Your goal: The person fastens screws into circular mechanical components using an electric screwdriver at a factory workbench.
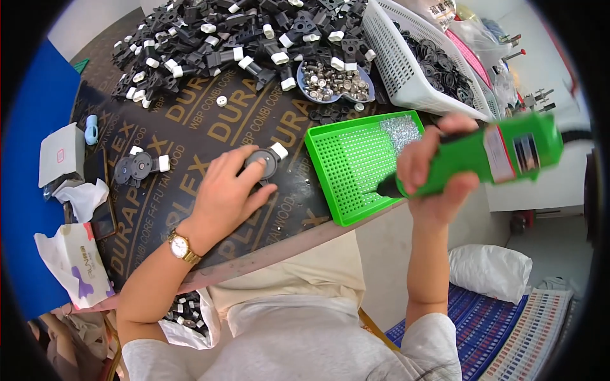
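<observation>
My right hand (438,171) is wrapped round a green electric screwdriver (508,152), somewhat blurred. Its dark tip points left, over the perforated green tray (316,174). Small silvery screws (401,132) are heaped in the tray's far right corner. On the dark table, my left hand (225,190), with a gold watch at the wrist, grips a black round plastic part (268,164) with a white tab. Its fingers cover part of that piece. Left of this hand lies a similar black assembly (135,167) with white tabs.
A large pile of black parts with white tabs (254,44) covers the far side. A blue dish (311,95) of metal pieces sits before it. The white basket (394,82) at far right holds black rings. Tissues (76,263) and a grey box (61,152) are at left.
</observation>
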`<state>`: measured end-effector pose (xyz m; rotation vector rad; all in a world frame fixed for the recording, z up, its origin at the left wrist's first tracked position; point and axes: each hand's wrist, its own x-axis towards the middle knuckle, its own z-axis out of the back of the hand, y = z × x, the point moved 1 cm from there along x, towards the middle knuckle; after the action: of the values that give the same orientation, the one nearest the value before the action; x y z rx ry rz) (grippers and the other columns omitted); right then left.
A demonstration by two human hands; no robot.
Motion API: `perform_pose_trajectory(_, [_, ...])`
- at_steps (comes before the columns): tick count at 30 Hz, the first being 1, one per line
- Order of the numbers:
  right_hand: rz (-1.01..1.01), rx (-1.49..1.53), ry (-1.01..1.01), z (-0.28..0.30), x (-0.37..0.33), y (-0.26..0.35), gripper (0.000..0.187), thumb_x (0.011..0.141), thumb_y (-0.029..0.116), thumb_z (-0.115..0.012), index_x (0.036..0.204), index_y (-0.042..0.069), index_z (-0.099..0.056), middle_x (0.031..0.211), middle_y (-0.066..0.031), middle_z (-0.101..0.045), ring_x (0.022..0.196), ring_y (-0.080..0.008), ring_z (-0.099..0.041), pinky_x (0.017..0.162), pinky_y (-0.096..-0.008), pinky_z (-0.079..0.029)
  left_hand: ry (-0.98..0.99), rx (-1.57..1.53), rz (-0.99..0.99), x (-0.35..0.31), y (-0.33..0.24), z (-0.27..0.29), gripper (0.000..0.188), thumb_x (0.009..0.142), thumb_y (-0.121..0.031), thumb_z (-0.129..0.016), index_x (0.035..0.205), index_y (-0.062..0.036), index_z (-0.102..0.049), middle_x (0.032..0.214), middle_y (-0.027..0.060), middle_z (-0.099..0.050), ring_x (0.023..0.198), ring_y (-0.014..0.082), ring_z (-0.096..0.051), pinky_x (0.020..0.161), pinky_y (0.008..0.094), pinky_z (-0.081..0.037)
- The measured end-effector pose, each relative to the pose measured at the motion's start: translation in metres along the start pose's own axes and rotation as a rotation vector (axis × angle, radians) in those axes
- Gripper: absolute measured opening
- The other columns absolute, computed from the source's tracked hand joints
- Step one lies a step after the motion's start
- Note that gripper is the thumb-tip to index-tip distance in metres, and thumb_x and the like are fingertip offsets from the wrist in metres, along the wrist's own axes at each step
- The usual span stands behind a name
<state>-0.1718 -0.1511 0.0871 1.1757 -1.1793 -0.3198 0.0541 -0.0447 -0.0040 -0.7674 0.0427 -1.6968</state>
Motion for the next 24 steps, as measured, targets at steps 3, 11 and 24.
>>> perform_pose_trajectory(3, [0.006,0.008,-0.073,0.014,-0.023,0.007,0.067,0.077,0.059,-0.060,0.111,0.005,-0.039,0.057,-0.0014,-0.044,0.039,-0.0089,-0.036,0.037,-0.0206,-0.030,-0.019,0.002,-0.005,0.004,-0.001,-0.002,0.035,0.068,-0.014,-0.073,0.097,-0.0030,-0.056,0.113,0.0148,-0.054,0.098,0.0319,-0.054,0.082,0.0391,-0.045])
perform_pose_trajectory(11, [-0.005,0.069,-0.094,0.026,-0.036,-0.006,0.065,0.075,0.059,-0.062,0.107,0.007,-0.039,0.057,-0.0008,-0.044,0.041,-0.0089,-0.038,0.039,-0.0203,-0.031,0.009,-0.011,-0.008,0.006,-0.002,-0.002,0.040,0.066,-0.007,-0.075,0.099,0.0003,-0.055,0.113,0.0179,-0.054,0.094,0.0345,-0.055,0.078,0.0379,-0.047])
perform_pose_trajectory(24, [-0.006,-0.083,-0.111,0.003,-0.020,0.009,0.072,0.077,0.058,-0.062,0.115,0.002,-0.039,0.060,-0.0011,-0.044,0.043,-0.0086,-0.038,0.038,-0.0214,-0.030,0.078,-0.191,0.030,0.003,0.007,0.004,0.038,0.068,-0.013,-0.076,0.100,-0.0022,-0.057,0.113,0.0145,-0.056,0.100,0.0323,-0.053,0.086,0.0375,-0.041])
